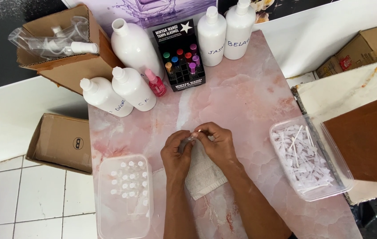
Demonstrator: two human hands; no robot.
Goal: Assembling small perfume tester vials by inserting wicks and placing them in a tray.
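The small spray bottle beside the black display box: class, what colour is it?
The small spray bottle is pinkish red with a pink cap, clearest in the head view.

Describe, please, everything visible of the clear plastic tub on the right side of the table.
The clear plastic tub is a lidless rectangular container with rounded corners and thin see-through walls. It sits flat at the right edge of the pink marble-look table, heaped with small white spray parts and thin tubes. Neither hand touches it.

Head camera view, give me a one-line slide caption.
Both hands, left hand and right hand, pinch a small clear vial over a white cloth.
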